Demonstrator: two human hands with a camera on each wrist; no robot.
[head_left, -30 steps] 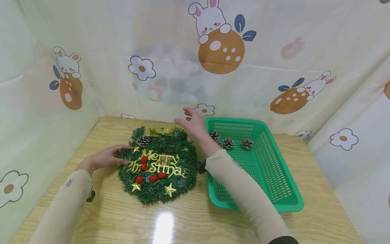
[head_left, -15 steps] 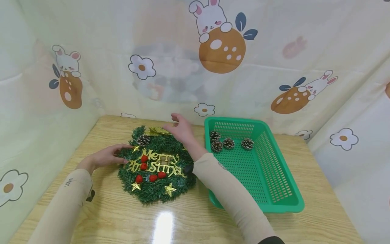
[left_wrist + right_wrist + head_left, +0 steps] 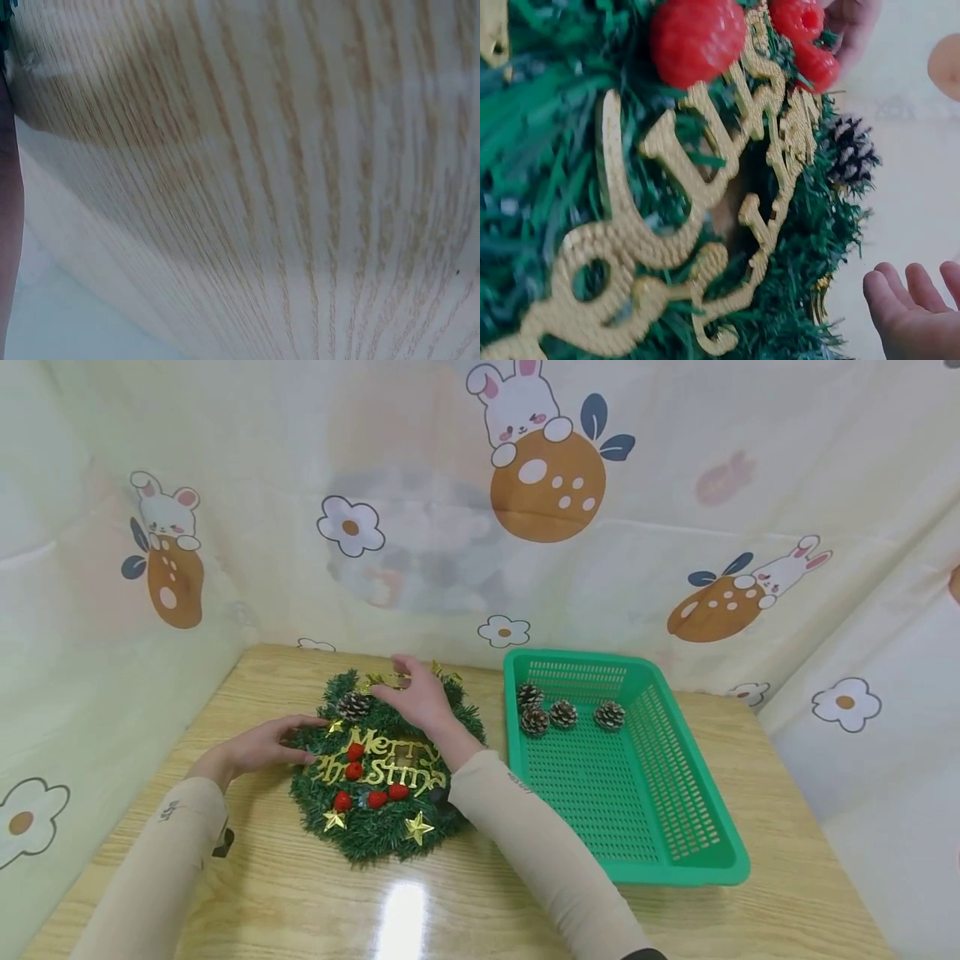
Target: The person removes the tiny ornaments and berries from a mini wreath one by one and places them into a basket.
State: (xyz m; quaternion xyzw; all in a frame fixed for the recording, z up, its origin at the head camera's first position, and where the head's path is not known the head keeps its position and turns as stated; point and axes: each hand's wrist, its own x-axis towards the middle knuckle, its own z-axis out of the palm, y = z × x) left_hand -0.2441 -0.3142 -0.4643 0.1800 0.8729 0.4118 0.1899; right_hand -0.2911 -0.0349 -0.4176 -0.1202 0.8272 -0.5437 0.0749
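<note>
A green Christmas wreath (image 3: 367,839) lies on the wood-grain table, with gold "Merry Christmas" lettering (image 3: 397,775), gold stars, red berries (image 3: 377,797) and a pine cone (image 3: 353,705). At its left edge my left hand (image 3: 262,745) rests against the greenery, fingers relaxed and slightly bent. My right hand (image 3: 422,700) hovers over the wreath's top, thumb apart from the bent fingers, nothing held. It partly covers a gold bow (image 3: 381,681). In the right wrist view, the right fingers (image 3: 922,289) point up beside the wreath.
A green plastic basket (image 3: 697,870) stands right of the wreath, with several pine cones (image 3: 562,714) at its back left. Behind the table (image 3: 300,893) hangs a cream curtain (image 3: 420,577) with rabbit and flower prints. The left wrist view shows mostly tabletop (image 3: 262,187).
My right hand has moved left and slightly down, from beside the basket's back left corner to over the gold bow. The left hand and wreath have stayed in place.
</note>
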